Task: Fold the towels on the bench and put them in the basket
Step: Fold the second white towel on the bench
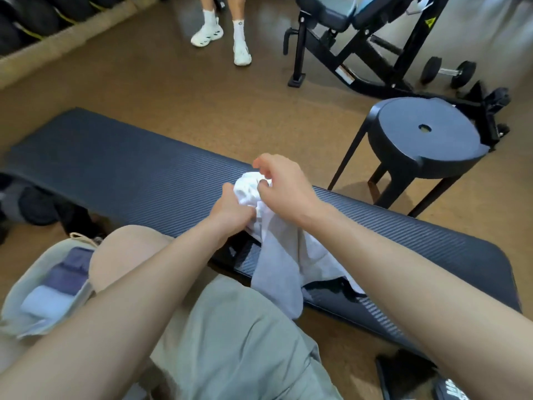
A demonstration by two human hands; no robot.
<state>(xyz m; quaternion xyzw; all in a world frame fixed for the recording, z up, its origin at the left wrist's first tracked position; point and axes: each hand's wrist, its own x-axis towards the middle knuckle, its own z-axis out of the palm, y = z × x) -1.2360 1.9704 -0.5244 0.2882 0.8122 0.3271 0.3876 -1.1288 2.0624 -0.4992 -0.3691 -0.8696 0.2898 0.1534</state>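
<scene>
A white towel point(284, 255) hangs bunched over the dark ribbed bench point(121, 168), its lower end drooping past the near edge. My left hand point(230, 210) grips the bunched upper part from the left. My right hand point(281, 189) pinches the top of the same towel from the right, fingers curled. A pale fabric basket point(17, 301) sits on the floor at lower left, holding folded towels, one white point(46, 301) and some purple-grey point(70, 274).
A black round stool point(427, 134) stands right behind the bench. A black weight machine point(360, 39) and a dumbbell point(448, 72) are at the back right. Another person's feet in white shoes point(222, 39) stand on the brown floor. My knees fill the foreground.
</scene>
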